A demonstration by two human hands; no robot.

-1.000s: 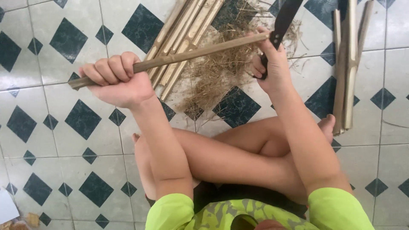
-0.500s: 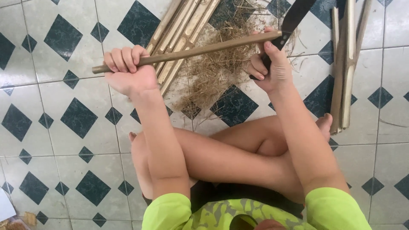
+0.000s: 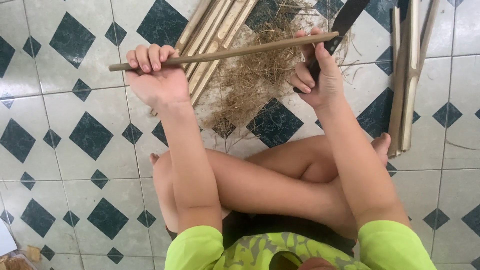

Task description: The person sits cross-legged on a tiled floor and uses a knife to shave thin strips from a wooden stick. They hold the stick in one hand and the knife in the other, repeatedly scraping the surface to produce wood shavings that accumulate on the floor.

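While held level above the tiled floor (image 3: 75, 165), long thin brown bamboo stick (image 3: 240, 51) spans both hands: left hand (image 3: 155, 80) grip closed on its left end, right hand (image 3: 320, 77) grip closed on dark-bladed knife (image 3: 342, 25) against its right end. Split bamboo slats (image 3: 215, 35) and dry shavings (image 3: 255, 85) lie just beyond.

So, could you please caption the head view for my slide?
Seated cross-legged, left hand holds a bamboo strip while right hand grips a knife.

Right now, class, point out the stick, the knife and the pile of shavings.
Stick (image 3: 235, 51), head view, middle of its length.
Knife (image 3: 345, 20), head view, dark blade.
Shavings (image 3: 260, 80), head view, centre of the pile.
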